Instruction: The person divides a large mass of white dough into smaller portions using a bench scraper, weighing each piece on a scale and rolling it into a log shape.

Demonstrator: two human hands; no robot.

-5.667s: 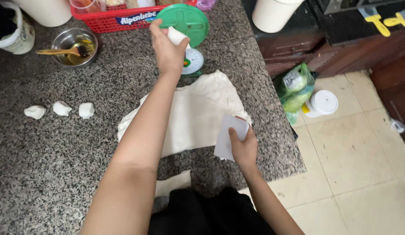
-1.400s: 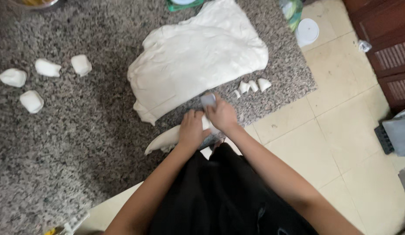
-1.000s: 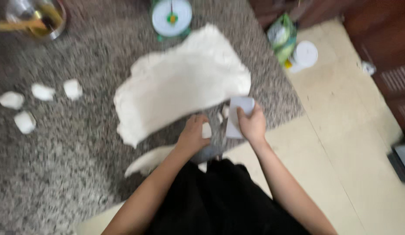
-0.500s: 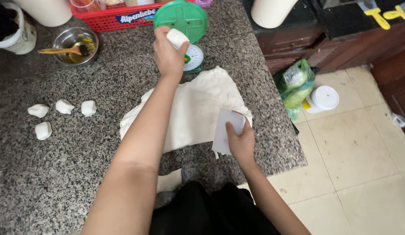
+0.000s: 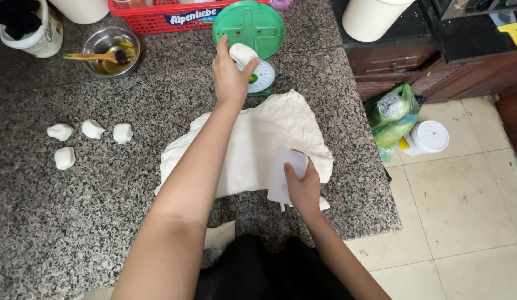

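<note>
Head view shows the left hand (image 5: 232, 75) gripping a small dough ball (image 5: 242, 54) just beside the green scale (image 5: 250, 25), farther up the worktop (image 5: 75, 222), while the right hand (image 5: 303, 186), nearer the body, grips a white scraper (image 5: 285, 176) on the big dough sheet (image 5: 264, 139).

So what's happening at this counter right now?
A person stands at a speckled granite counter with a big flat sheet of white dough. Their left hand holds a small white dough lump over a green kitchen scale. Their right hand grips a white plastic scraper on the dough sheet. Four small dough pieces lie apart to the left.
</note>
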